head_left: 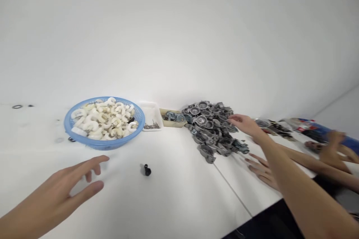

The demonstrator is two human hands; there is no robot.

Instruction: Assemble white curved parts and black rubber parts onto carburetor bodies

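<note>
Our left hand (70,185) hangs over the bench (171,198) in front of the blue basket (112,143), thumb and fingers apart and holding nothing. Our right hand (246,124) reaches to the right side of the heap of grey metal parts (201,120); its fingers look bent close together, but we cannot tell whether they pinch a part.

The heap lies loose towards the bench's far edge, perhaps because such chunky parts stay put without walls. The white curved pieces (94,125) sit inside the basket, whose rim probably keeps them from scattering. Beside it, the white tray (150,114) seems to keep the small screws (152,126) apart from the parts in the tan box (172,123). A small black piece (147,170) lies alone between our hands, easy to see. A co-worker's hand (262,171) is near the heap's nearer right side.
</note>
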